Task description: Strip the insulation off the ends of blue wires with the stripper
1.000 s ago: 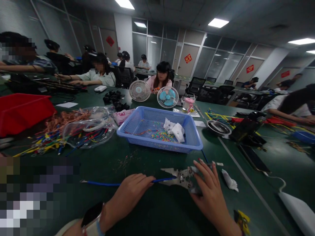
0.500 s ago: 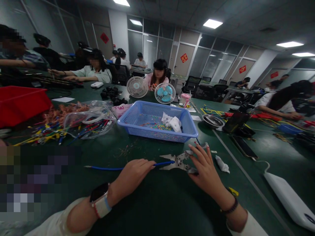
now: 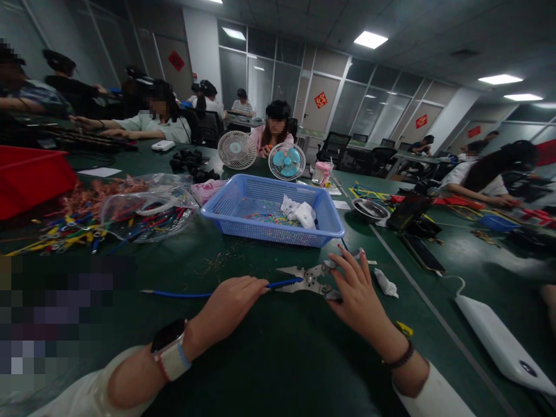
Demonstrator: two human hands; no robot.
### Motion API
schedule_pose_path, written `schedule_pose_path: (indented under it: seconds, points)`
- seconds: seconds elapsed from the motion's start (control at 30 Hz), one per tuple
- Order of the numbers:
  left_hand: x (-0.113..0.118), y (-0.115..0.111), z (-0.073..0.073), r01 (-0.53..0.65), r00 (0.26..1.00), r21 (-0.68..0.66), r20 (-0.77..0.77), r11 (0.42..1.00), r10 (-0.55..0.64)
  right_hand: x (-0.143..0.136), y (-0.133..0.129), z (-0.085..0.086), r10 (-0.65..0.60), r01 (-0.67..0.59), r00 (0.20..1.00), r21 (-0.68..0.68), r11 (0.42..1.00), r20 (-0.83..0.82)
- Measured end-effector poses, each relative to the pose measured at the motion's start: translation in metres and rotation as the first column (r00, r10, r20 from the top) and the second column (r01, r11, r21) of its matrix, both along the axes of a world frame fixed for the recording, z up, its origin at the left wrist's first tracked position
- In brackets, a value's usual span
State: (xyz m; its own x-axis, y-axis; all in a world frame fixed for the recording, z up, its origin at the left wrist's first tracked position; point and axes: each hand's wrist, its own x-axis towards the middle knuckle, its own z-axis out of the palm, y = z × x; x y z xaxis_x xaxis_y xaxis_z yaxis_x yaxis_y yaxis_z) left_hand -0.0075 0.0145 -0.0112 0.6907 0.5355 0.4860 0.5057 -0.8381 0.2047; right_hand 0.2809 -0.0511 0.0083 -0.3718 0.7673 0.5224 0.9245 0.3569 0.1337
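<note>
My left hand (image 3: 234, 298) is closed on a blue wire (image 3: 182, 295), whose bare metal end points left. The wire's other end lies between the jaws of a wire stripper (image 3: 309, 278). My right hand (image 3: 354, 284) holds the stripper by its grey handles, fingers wrapped over them. The stripper's jaws are spread and point left toward my left hand. Behind both hands stands a blue plastic basket (image 3: 278, 234) with colored bits and white crumpled tissue (image 3: 299, 212) inside. Thin wire scraps (image 3: 219, 262) are scattered on the green table (image 3: 278, 370).
On the left are a red bin (image 3: 35, 182) and a plastic bag of colored wires (image 3: 152, 214). A metal bowl (image 3: 370, 211), a phone (image 3: 422, 252) and a white power bank (image 3: 499, 341) lie on the right. Two small fans (image 3: 286, 161) stand behind the basket, before a seated person.
The whole view has shifted slightly, moving the scene a little left and up. Both hands keep their holds on the wire and the stripper, and the jaws remain spread.
</note>
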Motion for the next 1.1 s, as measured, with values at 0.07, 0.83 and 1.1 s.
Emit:
schedule_pose_path:
  seconds: [0.07,0.83,1.1]
  points:
    - [0.0004,0.0002,-0.0009,0.0,1.0,0.009,0.002,1.0,0.0,-0.0007,-0.0002,0.0007,-0.005,0.005,1.0,-0.002,1.0,0.004]
    - [-0.0005,0.0023,0.0035,0.079,0.997,0.014,-0.023,0.997,-0.078,0.0057,-0.0012,0.0041,0.026,-0.018,0.994,-0.074,0.997,0.103]
    - [-0.0018,0.0037,0.0039,0.099,0.995,0.009,0.006,0.995,-0.099,0.0023,-0.003,0.007,0.015,-0.002,0.992,-0.101,0.995,0.128]
